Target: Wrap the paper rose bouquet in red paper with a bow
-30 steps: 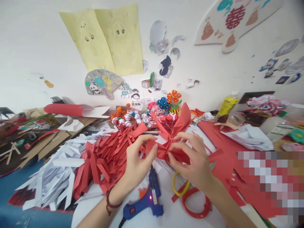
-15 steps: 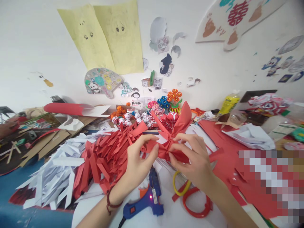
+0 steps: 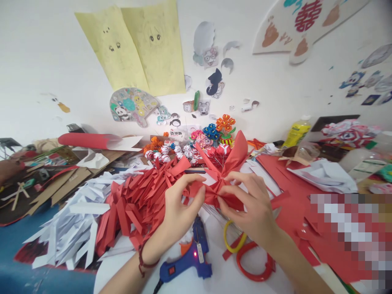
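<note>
A red folded paper piece (image 3: 235, 157), gathered at its middle, is held upright between my hands. My left hand (image 3: 183, 200) pinches its left lobe between thumb and fingers. With thumb and fingers closed at the gathered centre, my right hand (image 3: 249, 198) grips it from the right. Below them a blue glue gun (image 3: 186, 259) with a lit red light lies on white paper. Scissors with yellow and red handles (image 3: 255, 275) rest under my right hand. Folded red strips (image 3: 131, 204) are heaped beside my left hand.
White paper strips (image 3: 75, 218) pile up at the left. Red sheets (image 3: 324, 228) cover the right side. Paper flowers (image 3: 225, 122), a yellow bottle (image 3: 297, 131) and a red paper roll (image 3: 84, 140) stand or lie near the wall. Part of the lower right is pixelated.
</note>
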A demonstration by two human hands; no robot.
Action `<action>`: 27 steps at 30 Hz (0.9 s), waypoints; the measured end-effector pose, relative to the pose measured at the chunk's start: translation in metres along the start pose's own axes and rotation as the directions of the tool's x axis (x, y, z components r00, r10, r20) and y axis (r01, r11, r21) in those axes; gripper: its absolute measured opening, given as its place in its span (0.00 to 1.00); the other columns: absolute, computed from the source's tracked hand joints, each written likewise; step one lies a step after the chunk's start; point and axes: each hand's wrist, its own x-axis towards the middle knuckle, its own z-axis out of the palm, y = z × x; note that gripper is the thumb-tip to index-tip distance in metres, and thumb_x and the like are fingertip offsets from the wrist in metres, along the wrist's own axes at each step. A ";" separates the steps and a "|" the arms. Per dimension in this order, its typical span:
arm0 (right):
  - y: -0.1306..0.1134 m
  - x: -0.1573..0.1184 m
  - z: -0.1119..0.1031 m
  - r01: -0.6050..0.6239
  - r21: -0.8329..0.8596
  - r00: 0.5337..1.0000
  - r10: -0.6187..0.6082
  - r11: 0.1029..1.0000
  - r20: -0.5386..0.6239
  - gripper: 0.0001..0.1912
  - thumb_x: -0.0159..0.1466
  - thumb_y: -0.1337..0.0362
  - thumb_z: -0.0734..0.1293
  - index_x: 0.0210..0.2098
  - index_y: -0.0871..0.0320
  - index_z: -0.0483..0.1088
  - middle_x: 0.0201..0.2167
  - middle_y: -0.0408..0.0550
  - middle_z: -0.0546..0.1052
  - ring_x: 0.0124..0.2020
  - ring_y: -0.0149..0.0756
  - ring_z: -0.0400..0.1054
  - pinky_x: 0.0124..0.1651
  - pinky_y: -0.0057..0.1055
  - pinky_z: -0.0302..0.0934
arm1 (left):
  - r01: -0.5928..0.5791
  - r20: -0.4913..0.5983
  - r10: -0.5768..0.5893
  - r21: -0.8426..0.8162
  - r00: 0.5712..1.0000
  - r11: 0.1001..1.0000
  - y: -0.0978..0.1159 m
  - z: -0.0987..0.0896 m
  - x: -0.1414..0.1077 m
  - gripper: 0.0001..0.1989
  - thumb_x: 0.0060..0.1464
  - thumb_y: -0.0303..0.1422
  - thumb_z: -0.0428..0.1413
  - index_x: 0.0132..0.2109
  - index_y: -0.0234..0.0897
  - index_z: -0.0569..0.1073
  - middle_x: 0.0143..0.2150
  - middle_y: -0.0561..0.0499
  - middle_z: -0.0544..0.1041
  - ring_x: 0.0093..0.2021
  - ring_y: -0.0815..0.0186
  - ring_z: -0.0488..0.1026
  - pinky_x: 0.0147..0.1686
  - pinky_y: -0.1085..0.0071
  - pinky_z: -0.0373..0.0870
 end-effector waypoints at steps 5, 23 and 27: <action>0.000 0.000 0.000 0.007 0.008 1.000 -0.007 1.000 -0.013 0.07 0.59 0.73 0.71 0.35 0.57 0.73 0.42 0.51 0.75 0.40 0.41 0.68 0.45 0.42 0.59 | 0.011 0.005 -0.011 -0.003 1.000 1.000 0.001 0.000 0.000 0.08 0.60 0.26 0.57 0.45 0.41 0.74 0.42 0.53 0.79 0.41 0.67 0.76 0.43 0.73 0.70; 0.008 -0.002 0.004 0.148 -0.223 0.984 -0.166 0.963 -0.063 0.11 0.58 0.76 0.73 0.38 0.60 0.72 0.41 0.54 0.77 0.40 0.43 0.70 0.45 0.42 0.60 | 0.046 -0.091 -0.056 -0.107 0.994 0.993 -0.010 0.000 0.002 0.07 0.65 0.31 0.52 0.46 0.41 0.74 0.43 0.52 0.78 0.44 0.66 0.74 0.45 0.71 0.68; 0.011 -0.003 0.004 0.119 -0.216 0.989 -0.136 0.969 -0.065 0.11 0.58 0.77 0.72 0.38 0.59 0.73 0.40 0.53 0.77 0.40 0.43 0.69 0.45 0.42 0.60 | 0.050 -0.087 -0.060 -0.107 0.994 0.993 -0.014 0.000 0.004 0.07 0.65 0.31 0.52 0.47 0.42 0.75 0.42 0.52 0.78 0.43 0.66 0.74 0.44 0.72 0.68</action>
